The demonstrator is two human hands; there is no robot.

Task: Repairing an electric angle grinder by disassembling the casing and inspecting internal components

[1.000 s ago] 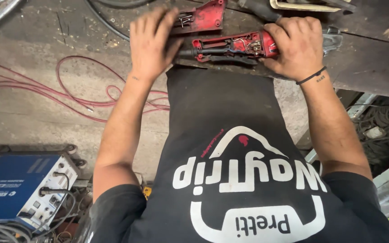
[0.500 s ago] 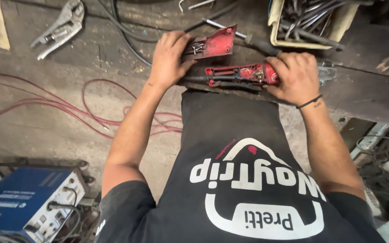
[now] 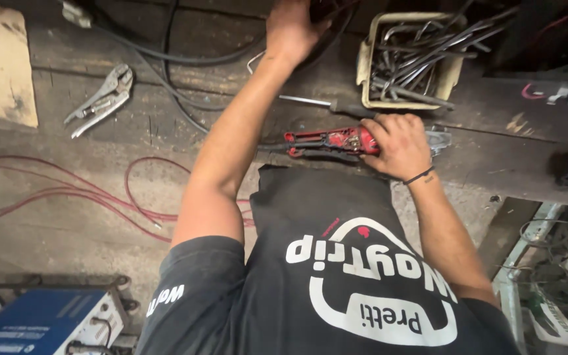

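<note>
Right hand [image 3: 399, 144] closed over the head end of a red power tool [image 3: 327, 141] with its casing open, fingers wrapped across the top and the grip narrow and firm; a dark band circles the wrist. The tool lies lengthwise on the worn wooden workbench [image 3: 494, 158], at its near edge, its red body extending from the right hand toward the person's left, its metal front part showing just beyond the knuckles on the other side. Left hand [image 3: 290, 29] stretched to the far side of the bench, well beyond the tool, fingers curled down onto dark cables [image 3: 185, 59]; whether it grasps anything there cannot be told, since the fingertips merge with the dark clutter at the frame's upper edge. A screwdriver [image 3: 327, 104] with a dark handle lies just beyond the tool, roughly parallel to it. Beyond the screwdriver, above the right hand, stands a cream plastic tray [image 3: 366, 66] filled with metal rods and hex keys. Locking pliers [image 3: 100, 98] rest on the bench well to the left of the tool, past the left forearm. Red wires [image 3: 67, 197] loop across the floor below the bench, left of the tool; a blue machine [image 3: 47, 322] stands at the lower left corner
</note>
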